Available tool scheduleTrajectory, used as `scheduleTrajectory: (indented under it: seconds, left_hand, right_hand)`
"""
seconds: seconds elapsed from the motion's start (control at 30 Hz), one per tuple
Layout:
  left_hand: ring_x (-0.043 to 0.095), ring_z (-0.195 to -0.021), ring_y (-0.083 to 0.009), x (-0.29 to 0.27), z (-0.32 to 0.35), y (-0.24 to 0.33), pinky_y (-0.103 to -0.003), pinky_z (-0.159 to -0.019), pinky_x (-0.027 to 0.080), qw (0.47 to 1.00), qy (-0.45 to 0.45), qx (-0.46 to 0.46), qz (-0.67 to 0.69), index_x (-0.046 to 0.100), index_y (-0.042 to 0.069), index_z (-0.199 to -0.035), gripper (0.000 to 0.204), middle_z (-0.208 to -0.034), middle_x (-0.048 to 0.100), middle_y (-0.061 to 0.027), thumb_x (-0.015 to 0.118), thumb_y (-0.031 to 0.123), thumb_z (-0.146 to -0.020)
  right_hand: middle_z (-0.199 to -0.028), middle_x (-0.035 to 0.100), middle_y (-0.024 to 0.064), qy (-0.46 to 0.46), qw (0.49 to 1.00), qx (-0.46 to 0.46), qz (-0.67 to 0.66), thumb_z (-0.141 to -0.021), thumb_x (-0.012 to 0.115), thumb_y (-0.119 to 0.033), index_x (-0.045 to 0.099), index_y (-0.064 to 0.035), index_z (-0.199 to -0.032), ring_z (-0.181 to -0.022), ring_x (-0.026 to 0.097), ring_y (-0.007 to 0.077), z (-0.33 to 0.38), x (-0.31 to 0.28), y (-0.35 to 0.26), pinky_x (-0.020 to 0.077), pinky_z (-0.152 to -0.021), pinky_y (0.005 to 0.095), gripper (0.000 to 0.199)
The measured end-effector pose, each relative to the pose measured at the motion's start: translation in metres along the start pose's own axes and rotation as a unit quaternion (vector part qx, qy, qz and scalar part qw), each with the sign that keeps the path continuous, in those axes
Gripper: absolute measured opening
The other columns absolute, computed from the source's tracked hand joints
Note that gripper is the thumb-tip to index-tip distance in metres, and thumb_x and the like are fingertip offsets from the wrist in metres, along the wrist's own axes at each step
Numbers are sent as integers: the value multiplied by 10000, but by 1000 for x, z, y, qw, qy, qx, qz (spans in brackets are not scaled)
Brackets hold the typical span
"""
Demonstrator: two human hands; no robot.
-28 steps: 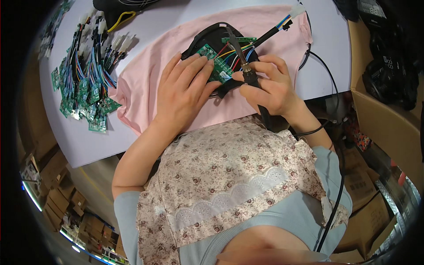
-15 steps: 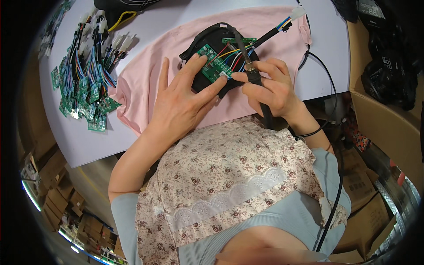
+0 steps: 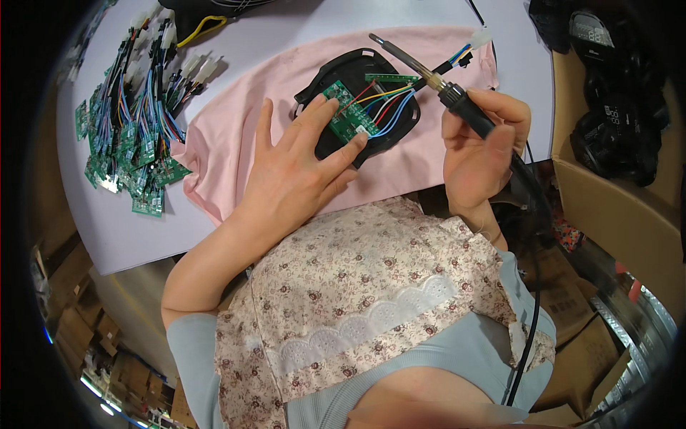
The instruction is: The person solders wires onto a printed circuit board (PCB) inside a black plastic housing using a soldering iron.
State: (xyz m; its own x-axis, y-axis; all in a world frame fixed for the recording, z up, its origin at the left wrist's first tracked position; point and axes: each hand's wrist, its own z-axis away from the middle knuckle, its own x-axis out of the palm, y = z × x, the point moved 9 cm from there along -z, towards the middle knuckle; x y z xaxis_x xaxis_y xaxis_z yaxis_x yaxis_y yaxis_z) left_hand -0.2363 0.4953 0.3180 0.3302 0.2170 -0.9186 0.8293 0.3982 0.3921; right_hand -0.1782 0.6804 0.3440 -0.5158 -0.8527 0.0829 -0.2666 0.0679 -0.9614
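Observation:
In my right hand (image 3: 486, 146) is a soldering iron (image 3: 451, 94) with a black handle. Its metal tip points up and to the left, over the pink cloth, apart from the board. My left hand (image 3: 296, 157) lies with fingers spread, fingertips pressing a green circuit board (image 3: 344, 107) inside a black plastic housing (image 3: 396, 125). Red, yellow and blue wires run from this board toward a black-sleeved cable that ends in a white connector (image 3: 481, 38). A narrow green board (image 3: 391, 79) sits at the housing's far side, partly under the wires.
The housing rests on a pink cloth (image 3: 236, 136) on a white table (image 3: 171, 236). At left lies a heap of wired circuit boards (image 3: 139, 146). A cardboard box (image 3: 607, 196) with black display units (image 3: 622, 136) stands at right. The iron's black cord (image 3: 534, 300) hangs along my right side.
My right hand has drawn the soldering iron back to the right, off the wires, its tip now tilted further left. My left hand stays on the board.

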Motion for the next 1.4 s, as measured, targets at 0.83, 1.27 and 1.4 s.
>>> scheduleTrajectory:
  seconds: [0.83,1.27,1.4]
  left_hand:
    - [454,-1415,-355,9,1,-9,-654,-1177,212,997,27,64,17,621,253,-1315,494,-1484,467,-183,774,262,-846]
    - [441,-1421,-380,14,3,-6,-653,-1169,225,997,21,71,-5,551,258,-1360,530,-1505,438,-215,748,241,-869]
    - [435,-1426,-377,15,3,-5,-653,-1169,225,997,15,75,-13,545,252,-1361,522,-1506,437,-219,737,228,-875]
  right_hand:
    - [-702,505,103,81,994,-40,62,-863,603,-69,436,-11,-939,-595,406,140,51,-23,18,366,-596,301,192]
    - [-740,532,81,2,997,-29,75,-921,577,-2,410,-22,-958,-632,413,77,49,-18,17,363,-590,248,172]
    - [-729,534,82,11,997,-29,67,-924,575,0,404,-16,-951,-619,412,74,49,-19,16,361,-572,245,174]
